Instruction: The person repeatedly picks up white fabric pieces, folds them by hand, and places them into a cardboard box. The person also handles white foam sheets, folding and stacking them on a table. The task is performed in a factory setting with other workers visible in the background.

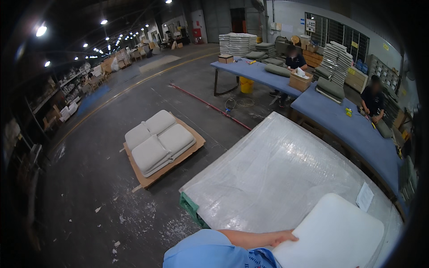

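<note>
My left hand (pixel 284 237) is closed on the left edge of a white, rounded-square foam pad (pixel 337 230), reaching in from a light blue sleeve. The pad is at the lower right, over a large plastic-wrapped block (pixel 268 165) with a flat top. Whether the pad rests fully on the wrap or is partly lifted, I cannot tell. My right hand is not in view. A white paper sheet (pixel 365 196) lies on the wrap just beyond the pad. Green material (pixel 193 210) shows at the block's left corner.
Light grey cushions (pixel 161 140) sit on a cardboard sheet (pixel 196 142) on the floor at left. Blue-topped tables (pixel 353 129) run along the right, with two people working behind them. A red pipe (pixel 210 106) crosses the floor. White scraps litter the floor near me.
</note>
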A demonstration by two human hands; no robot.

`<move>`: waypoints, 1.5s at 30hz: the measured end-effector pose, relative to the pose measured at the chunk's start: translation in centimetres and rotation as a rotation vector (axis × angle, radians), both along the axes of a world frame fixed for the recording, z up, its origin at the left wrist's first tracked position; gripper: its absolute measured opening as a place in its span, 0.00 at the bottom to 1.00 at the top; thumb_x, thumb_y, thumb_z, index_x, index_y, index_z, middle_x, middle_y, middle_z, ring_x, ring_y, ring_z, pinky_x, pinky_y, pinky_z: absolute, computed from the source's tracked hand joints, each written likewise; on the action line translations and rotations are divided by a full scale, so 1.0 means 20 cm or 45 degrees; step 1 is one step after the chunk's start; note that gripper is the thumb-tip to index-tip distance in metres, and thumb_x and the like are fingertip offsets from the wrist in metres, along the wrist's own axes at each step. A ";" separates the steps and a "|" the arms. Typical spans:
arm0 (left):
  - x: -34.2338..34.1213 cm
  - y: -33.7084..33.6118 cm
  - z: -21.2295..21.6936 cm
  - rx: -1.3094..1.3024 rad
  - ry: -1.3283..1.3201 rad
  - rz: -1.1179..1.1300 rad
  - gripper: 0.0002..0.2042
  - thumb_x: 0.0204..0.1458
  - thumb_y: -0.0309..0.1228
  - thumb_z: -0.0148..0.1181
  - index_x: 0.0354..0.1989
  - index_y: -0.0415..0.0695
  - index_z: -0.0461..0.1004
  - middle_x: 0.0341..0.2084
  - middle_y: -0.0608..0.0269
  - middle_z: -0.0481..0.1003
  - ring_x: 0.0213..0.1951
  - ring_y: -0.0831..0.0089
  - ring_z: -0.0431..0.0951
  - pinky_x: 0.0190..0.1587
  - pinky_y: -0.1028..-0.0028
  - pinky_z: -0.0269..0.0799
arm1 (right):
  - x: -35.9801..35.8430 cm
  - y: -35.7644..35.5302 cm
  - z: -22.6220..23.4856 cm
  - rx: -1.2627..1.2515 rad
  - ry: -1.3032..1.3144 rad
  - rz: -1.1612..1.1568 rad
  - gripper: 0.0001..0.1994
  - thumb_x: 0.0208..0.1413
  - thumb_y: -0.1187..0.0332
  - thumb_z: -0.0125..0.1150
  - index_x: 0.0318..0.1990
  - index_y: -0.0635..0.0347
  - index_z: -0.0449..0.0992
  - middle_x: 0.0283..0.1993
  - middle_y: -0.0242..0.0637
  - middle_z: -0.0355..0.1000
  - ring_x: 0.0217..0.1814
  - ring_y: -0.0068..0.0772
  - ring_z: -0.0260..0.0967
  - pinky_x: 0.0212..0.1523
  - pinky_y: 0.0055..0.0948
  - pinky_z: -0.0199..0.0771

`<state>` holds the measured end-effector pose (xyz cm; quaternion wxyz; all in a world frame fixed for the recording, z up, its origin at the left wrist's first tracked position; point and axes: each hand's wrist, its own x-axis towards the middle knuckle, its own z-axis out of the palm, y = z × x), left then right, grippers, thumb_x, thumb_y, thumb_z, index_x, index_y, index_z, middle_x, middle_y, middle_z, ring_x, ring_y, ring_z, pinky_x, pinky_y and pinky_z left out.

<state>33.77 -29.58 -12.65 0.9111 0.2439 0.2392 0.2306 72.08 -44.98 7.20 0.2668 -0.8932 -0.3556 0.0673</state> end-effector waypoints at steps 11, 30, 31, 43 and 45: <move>-1.43 0.08 0.01 0.260 0.955 0.473 0.36 0.59 0.54 0.65 0.70 0.44 0.69 0.58 0.51 0.77 0.58 0.61 0.77 0.60 0.65 0.72 | -1.22 0.24 -0.98 0.166 0.563 0.157 0.36 0.64 0.44 0.63 0.52 0.81 0.71 0.46 0.63 0.73 0.47 0.49 0.65 0.56 0.46 0.68; -1.59 -0.02 -0.24 0.973 1.685 -0.444 0.41 0.60 0.57 0.58 0.73 0.39 0.60 0.70 0.39 0.63 0.72 0.50 0.61 0.73 0.60 0.57 | -1.53 -0.27 -1.36 -0.291 0.646 0.007 0.25 0.54 0.53 0.71 0.53 0.63 0.82 0.47 0.47 0.82 0.50 0.45 0.80 0.54 0.37 0.76; -1.56 -0.01 -0.25 1.037 1.702 -0.487 0.40 0.60 0.56 0.57 0.73 0.39 0.60 0.70 0.40 0.63 0.72 0.50 0.61 0.73 0.59 0.56 | -1.54 -0.30 -1.35 -0.284 0.626 0.050 0.24 0.55 0.54 0.71 0.52 0.62 0.82 0.40 0.43 0.83 0.43 0.39 0.81 0.47 0.34 0.77; -0.74 0.18 -0.34 1.264 1.433 -0.794 0.40 0.61 0.55 0.56 0.76 0.45 0.56 0.73 0.36 0.56 0.75 0.44 0.56 0.74 0.57 0.55 | -1.14 -0.05 -1.18 -0.228 0.823 0.350 0.18 0.61 0.60 0.66 0.53 0.63 0.81 0.45 0.46 0.83 0.46 0.40 0.81 0.48 0.34 0.78; -0.68 0.14 -0.38 1.207 1.593 -0.872 0.41 0.60 0.56 0.57 0.77 0.46 0.54 0.74 0.35 0.53 0.75 0.43 0.53 0.74 0.57 0.54 | -1.05 0.15 -1.21 -0.275 0.905 0.362 0.19 0.61 0.59 0.66 0.53 0.63 0.81 0.45 0.47 0.83 0.46 0.41 0.81 0.48 0.35 0.78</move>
